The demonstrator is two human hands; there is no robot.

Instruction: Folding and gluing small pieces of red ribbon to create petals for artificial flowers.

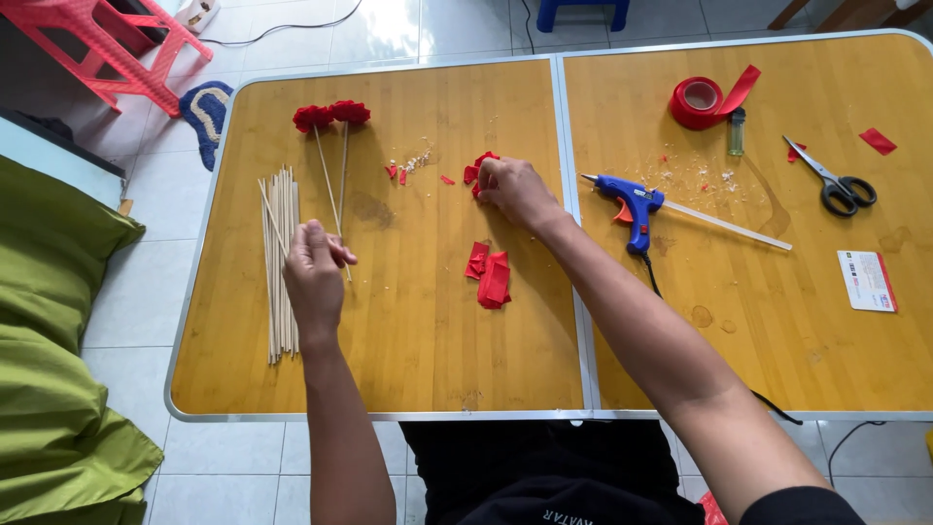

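Nearest you, a folded heap of red ribbon pieces (489, 275) lies mid-counter. Toward the counter's (408, 379) left edge, your left hand (315, 272) has its fingers pinched around a thin wooden stick (342, 185), just right of the bundle of bare sticks (280, 262). Farther out, your right hand (517, 192) rests near the centre seam, fingers curled on a red ribbon scrap (477, 168). Right of the seam lies a blue glue gun (632, 209). Two finished red flowers (330, 115) sit toward the far edge.

White-red card (866, 281), table's right edge
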